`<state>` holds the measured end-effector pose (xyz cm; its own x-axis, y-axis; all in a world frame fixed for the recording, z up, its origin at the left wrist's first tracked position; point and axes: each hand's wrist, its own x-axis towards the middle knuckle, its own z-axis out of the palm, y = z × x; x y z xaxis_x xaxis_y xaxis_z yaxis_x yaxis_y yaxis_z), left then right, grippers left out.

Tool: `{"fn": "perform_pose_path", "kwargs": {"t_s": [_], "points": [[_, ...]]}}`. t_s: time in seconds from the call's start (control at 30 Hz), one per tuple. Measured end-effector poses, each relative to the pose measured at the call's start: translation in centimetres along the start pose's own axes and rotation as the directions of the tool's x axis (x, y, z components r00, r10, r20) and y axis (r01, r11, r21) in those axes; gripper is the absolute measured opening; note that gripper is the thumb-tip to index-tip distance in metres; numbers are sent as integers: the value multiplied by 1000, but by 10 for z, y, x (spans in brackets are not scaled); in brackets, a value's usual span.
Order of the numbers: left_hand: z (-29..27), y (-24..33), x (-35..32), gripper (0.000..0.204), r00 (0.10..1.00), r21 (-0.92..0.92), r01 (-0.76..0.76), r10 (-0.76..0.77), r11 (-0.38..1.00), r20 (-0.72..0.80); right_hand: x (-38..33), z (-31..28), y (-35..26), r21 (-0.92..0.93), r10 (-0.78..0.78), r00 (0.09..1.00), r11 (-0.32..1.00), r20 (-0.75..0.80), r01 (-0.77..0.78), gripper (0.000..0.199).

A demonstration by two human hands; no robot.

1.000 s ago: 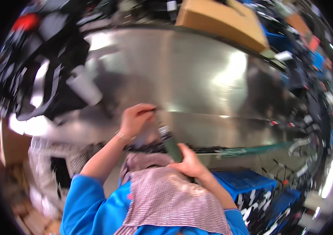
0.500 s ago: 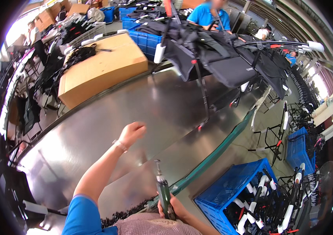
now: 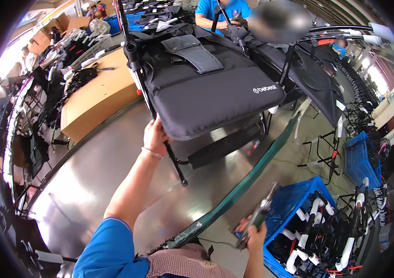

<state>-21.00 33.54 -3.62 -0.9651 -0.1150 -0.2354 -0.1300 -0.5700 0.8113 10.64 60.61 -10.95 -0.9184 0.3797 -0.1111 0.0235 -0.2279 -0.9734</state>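
Note:
A folding stroller (image 3: 206,99) with a black padded seat and a grey strap panel stands on the shiny metal workbench (image 3: 113,167). My left hand (image 3: 155,139) is closed round its black frame tube at the near left corner of the seat; the fingertips are partly hidden behind it. Low on the right, my right hand (image 3: 254,235) grips a green and silver power screwdriver (image 3: 261,214), its tip pointing up and away. The tool is apart from the stroller, in front of a blue crate.
The blue crate (image 3: 282,204) holds black tubes with white sleeves. A green strip (image 3: 243,187) edges the bench. A large cardboard box (image 3: 99,95) lies behind, at the left. Across the bench, a person in a blue shirt (image 3: 211,10) works beside more stroller parts.
The stroller has come nearer along the bench, and my left hand has reached forward and taken hold of its frame. My right hand has swung right with the screwdriver.

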Motion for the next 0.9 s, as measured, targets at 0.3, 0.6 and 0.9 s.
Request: {"fn": "perform_pose_path", "kwargs": {"t_s": [0.3,0.6,0.9], "points": [[-88,143,-157,25,960,-38,198,-186,980,210,85,26,-61,-44,-595,803,802,10,595,63],[-138,191,-233,16,872,-388,67,135,919,470,10,87,-131,-135,-742,661,647,115,750,58],[-159,220,-270,24,839,-527,-57,327,848,435,-26,117,-180,-228,-702,635,593,322,772,47]]}}
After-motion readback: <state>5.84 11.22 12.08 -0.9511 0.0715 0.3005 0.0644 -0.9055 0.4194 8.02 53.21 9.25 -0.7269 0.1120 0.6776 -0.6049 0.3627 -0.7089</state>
